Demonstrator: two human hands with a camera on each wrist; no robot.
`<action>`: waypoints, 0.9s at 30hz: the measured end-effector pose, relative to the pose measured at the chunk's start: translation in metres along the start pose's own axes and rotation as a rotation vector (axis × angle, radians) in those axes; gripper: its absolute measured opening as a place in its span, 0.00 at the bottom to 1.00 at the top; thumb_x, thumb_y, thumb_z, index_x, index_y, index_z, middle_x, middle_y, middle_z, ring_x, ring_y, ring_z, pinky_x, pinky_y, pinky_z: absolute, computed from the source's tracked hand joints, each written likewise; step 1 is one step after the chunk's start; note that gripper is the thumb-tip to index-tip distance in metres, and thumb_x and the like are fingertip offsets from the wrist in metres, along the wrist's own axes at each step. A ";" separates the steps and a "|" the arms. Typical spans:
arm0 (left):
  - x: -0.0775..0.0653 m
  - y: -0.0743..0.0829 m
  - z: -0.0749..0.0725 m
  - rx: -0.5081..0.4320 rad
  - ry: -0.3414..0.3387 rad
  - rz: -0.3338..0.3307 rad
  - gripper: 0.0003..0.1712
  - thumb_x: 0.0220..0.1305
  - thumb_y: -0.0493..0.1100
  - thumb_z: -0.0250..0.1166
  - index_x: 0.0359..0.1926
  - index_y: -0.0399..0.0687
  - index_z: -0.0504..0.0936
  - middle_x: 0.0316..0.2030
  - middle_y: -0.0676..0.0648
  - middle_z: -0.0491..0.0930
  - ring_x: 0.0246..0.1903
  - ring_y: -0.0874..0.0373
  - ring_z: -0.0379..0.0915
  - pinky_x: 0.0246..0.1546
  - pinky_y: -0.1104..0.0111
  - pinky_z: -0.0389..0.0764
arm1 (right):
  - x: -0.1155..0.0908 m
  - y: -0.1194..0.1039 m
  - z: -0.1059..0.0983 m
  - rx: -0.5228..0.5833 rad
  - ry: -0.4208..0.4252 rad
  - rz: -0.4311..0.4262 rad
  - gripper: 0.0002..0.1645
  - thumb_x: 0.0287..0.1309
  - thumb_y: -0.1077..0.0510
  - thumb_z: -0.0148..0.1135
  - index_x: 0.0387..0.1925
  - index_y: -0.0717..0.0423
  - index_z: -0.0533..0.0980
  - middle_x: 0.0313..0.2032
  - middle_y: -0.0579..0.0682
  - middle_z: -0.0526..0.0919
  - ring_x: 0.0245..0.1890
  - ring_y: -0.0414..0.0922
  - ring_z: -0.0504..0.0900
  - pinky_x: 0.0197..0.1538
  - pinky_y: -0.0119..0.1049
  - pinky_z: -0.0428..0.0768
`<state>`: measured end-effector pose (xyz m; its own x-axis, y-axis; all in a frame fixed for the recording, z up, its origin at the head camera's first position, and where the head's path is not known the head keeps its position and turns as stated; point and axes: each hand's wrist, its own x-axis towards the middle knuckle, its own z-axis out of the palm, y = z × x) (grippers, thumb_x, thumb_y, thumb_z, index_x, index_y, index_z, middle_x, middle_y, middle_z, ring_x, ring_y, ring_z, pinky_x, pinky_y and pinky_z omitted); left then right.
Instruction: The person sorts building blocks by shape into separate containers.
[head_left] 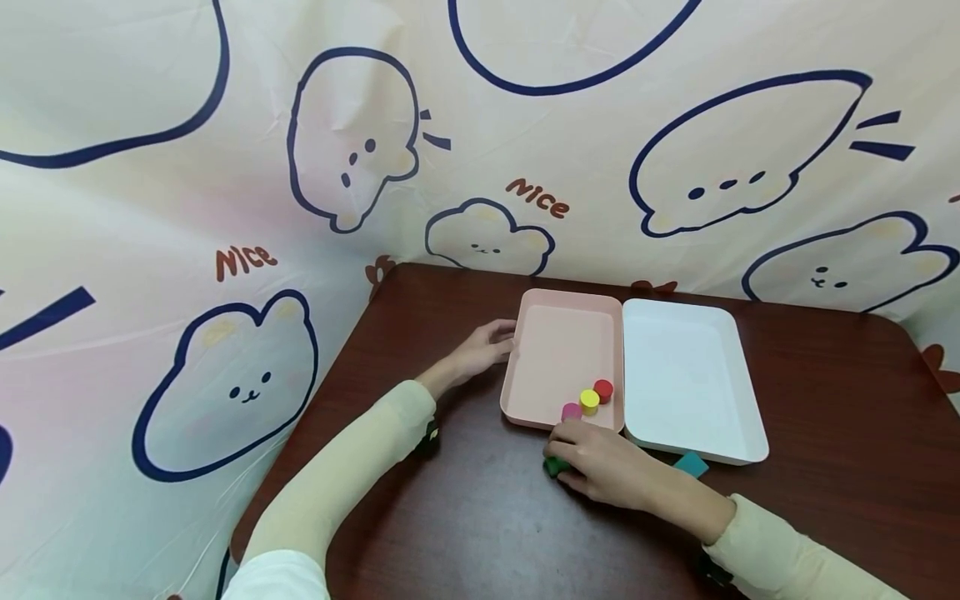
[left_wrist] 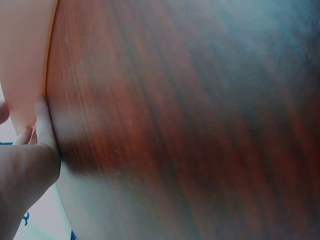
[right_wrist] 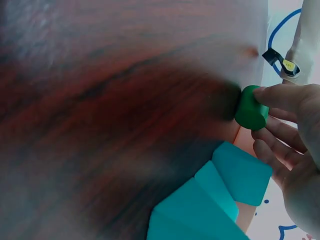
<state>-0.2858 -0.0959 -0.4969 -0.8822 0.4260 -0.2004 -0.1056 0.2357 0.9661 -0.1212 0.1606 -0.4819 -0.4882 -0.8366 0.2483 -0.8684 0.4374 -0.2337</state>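
Note:
My right hand [head_left: 606, 460] pinches a green cylinder block [right_wrist: 251, 108] between thumb and fingers, just in front of the pink tray [head_left: 562, 333]. Inside that tray, along its near right corner, lie a magenta block [head_left: 572, 411], a yellow cylinder block [head_left: 589, 402] and a red cylinder block [head_left: 603, 391]. Part of the magenta one is hidden by the right hand. At the tray's left side, my left hand [head_left: 483, 346] rests with extended fingers against the outer wall; the left wrist view shows those fingers [left_wrist: 45, 122] along the edge.
A white tray [head_left: 690, 375] stands against the pink tray's right side. Teal blocks [right_wrist: 200, 210] lie on the dark wooden table [head_left: 465, 517] near the right wrist, mostly hidden by the forearm in the head view. A printed curtain [head_left: 480, 125] hangs behind the table.

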 end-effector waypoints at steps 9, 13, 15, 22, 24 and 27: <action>-0.002 0.001 0.000 0.007 -0.003 0.009 0.29 0.82 0.37 0.57 0.79 0.40 0.64 0.73 0.36 0.69 0.70 0.45 0.71 0.65 0.58 0.80 | 0.001 -0.003 0.001 -0.006 -0.017 -0.007 0.18 0.57 0.58 0.81 0.47 0.51 0.84 0.43 0.42 0.79 0.42 0.37 0.76 0.45 0.29 0.83; -0.002 0.001 0.000 0.006 -0.001 0.011 0.29 0.82 0.37 0.56 0.79 0.40 0.64 0.73 0.35 0.69 0.70 0.45 0.72 0.65 0.58 0.80 | 0.002 -0.003 -0.001 0.012 -0.023 0.008 0.18 0.57 0.58 0.81 0.48 0.51 0.84 0.43 0.42 0.80 0.42 0.37 0.76 0.45 0.28 0.83; -0.002 0.002 0.000 0.004 -0.002 0.012 0.29 0.82 0.37 0.56 0.79 0.40 0.64 0.73 0.35 0.69 0.70 0.45 0.72 0.65 0.58 0.80 | 0.003 -0.002 -0.003 0.026 -0.022 0.020 0.18 0.57 0.57 0.81 0.48 0.51 0.84 0.44 0.43 0.80 0.42 0.37 0.76 0.45 0.28 0.83; -0.002 0.001 0.001 -0.006 0.001 0.009 0.29 0.82 0.37 0.56 0.79 0.39 0.64 0.74 0.36 0.68 0.72 0.45 0.68 0.65 0.58 0.80 | 0.007 0.003 -0.010 0.052 0.028 0.027 0.19 0.57 0.57 0.82 0.49 0.54 0.84 0.43 0.43 0.80 0.42 0.38 0.76 0.44 0.29 0.82; -0.001 0.001 0.001 -0.004 0.007 0.007 0.29 0.82 0.37 0.56 0.78 0.39 0.64 0.74 0.36 0.68 0.73 0.45 0.68 0.65 0.58 0.80 | 0.008 0.005 -0.012 0.062 0.044 0.032 0.19 0.57 0.58 0.81 0.48 0.54 0.84 0.43 0.44 0.80 0.42 0.39 0.76 0.44 0.29 0.82; -0.001 0.001 0.001 0.003 0.012 0.005 0.29 0.82 0.37 0.56 0.78 0.39 0.64 0.74 0.36 0.68 0.72 0.45 0.68 0.64 0.58 0.80 | 0.011 0.006 -0.016 0.107 0.054 0.065 0.18 0.58 0.58 0.81 0.49 0.53 0.84 0.44 0.42 0.81 0.43 0.38 0.77 0.45 0.29 0.83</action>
<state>-0.2843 -0.0951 -0.4963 -0.8880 0.4170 -0.1938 -0.1001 0.2361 0.9666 -0.1328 0.1597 -0.4654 -0.5495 -0.7873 0.2795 -0.8220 0.4497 -0.3494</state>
